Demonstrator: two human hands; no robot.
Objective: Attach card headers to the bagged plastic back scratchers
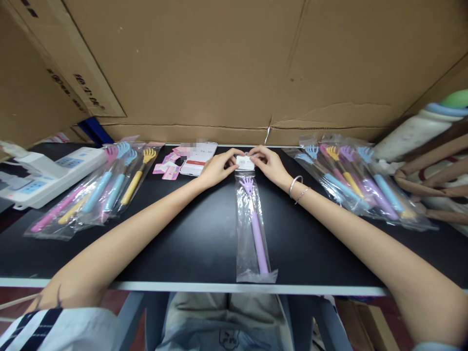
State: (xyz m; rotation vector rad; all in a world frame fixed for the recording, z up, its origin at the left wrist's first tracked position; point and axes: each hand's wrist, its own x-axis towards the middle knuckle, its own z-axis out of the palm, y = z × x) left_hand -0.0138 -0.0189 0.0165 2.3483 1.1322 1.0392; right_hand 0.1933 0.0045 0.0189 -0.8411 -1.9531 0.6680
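A purple back scratcher lies in a clear plastic bag on the black table in front of me, its claw end pointing away. At the bag's far end is a small white label card with printing too small to read. My left hand pinches the card's left edge between thumb and fingers. Its right edge is pinched by my right hand, which has a bracelet at the wrist. Whether the card is inside the bag or on top of it, I cannot tell.
Bagged back scratchers form a pile on the left and another on the right. A phone and small pink cards lie behind my left hand. A power strip stands far left, a bottle far right. Cardboard walls the back.
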